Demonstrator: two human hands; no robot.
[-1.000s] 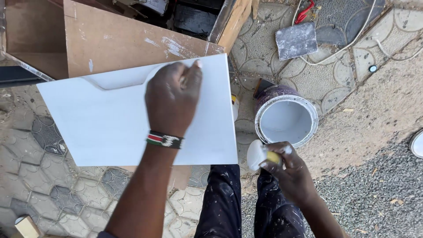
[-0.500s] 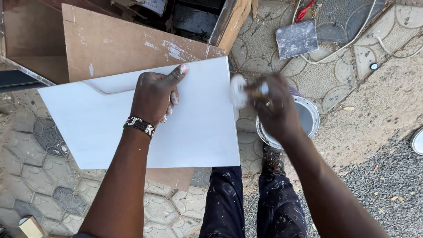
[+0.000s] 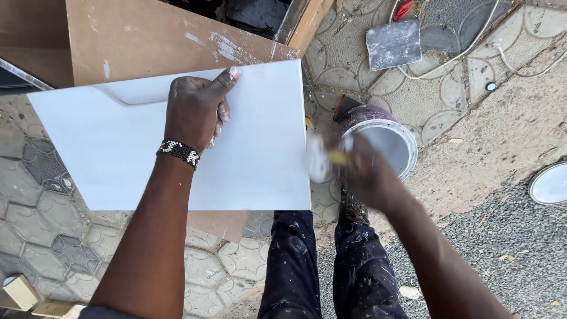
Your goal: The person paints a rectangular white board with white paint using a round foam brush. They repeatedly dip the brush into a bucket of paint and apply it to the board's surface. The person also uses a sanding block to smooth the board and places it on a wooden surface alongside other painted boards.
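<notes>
White panel [image 3: 118, 153]: left hand [image 3: 195, 112] lies flat on it, right hand [image 3: 360, 174] grips a blurred roller [image 3: 319, 158]; wet paint could smudge under your palm.

One white painted panel [image 3: 147, 147], one open paint bucket [image 3: 387, 139], one bucket lid [image 3: 549, 183], two hands

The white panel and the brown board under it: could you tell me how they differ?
The white panel is evenly painted white; the brown board is bare brown with white smears. The white panel lies on top, pressed by the left hand; the brown board sits underneath, partly covered. Both are flat sheets.
</notes>
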